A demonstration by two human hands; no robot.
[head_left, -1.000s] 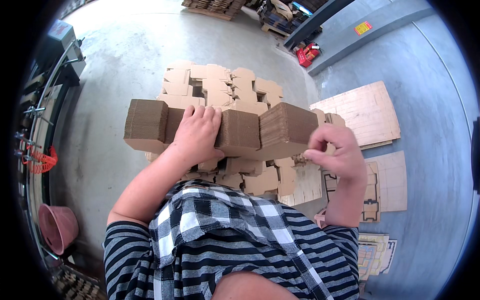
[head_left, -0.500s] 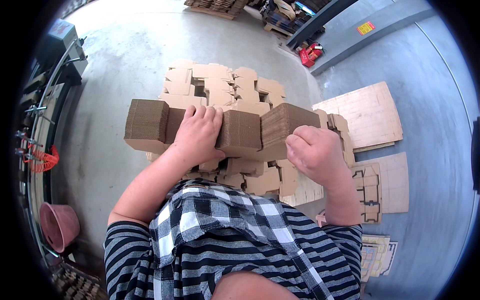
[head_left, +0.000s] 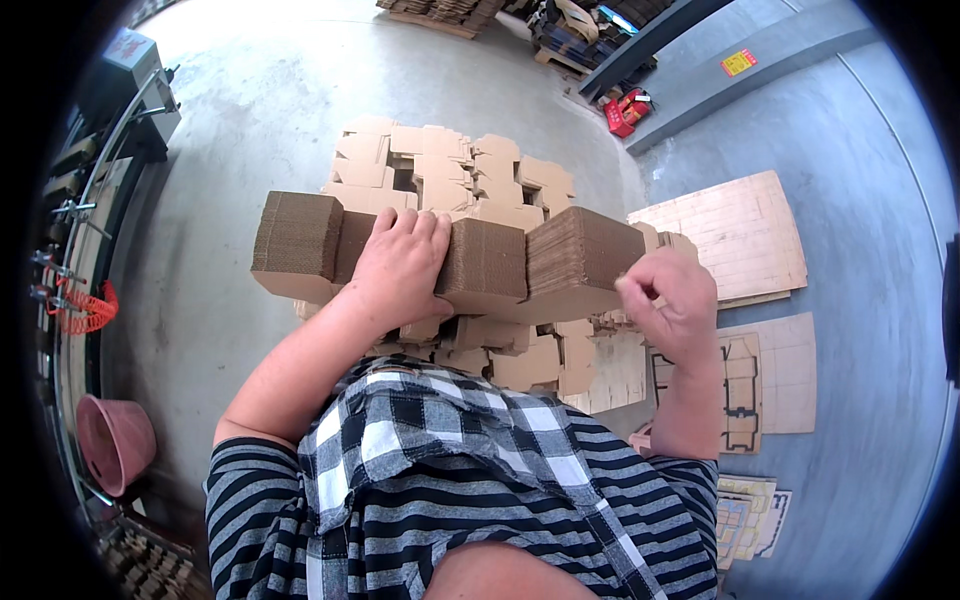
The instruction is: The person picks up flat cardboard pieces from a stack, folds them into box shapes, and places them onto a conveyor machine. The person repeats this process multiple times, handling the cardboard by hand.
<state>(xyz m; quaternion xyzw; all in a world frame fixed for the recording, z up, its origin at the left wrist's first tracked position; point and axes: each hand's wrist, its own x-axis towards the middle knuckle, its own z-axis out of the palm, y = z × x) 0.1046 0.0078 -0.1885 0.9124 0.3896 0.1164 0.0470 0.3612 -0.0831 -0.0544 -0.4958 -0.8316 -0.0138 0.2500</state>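
A thick stack of die-cut corrugated cardboard blanks (head_left: 487,255) stretches across in front of me, its brown cut edges facing up. My left hand (head_left: 400,262) grips it at a recess left of the middle, fingers over the far side and thumb on the near side. Beside the stack's right end, my right hand (head_left: 672,298) is curled into a loose fist, a small gap showing between thumb and fingers. I see nothing held in it. Beyond and below lie more piled tan cardboard blanks (head_left: 432,160), with dark openings between their flaps.
Wooden boards (head_left: 735,235) and a cutting-die board (head_left: 742,385) lie to the right. A machine with a coiled orange hose (head_left: 92,310) and a pink bucket (head_left: 117,440) line the left. Red fire extinguishers (head_left: 628,110) stand far right, near cardboard stacks on a pallet (head_left: 440,15).
My right fist has moved to the right, off the stack's right end, and loosened slightly. My left hand keeps its grip on the stack.
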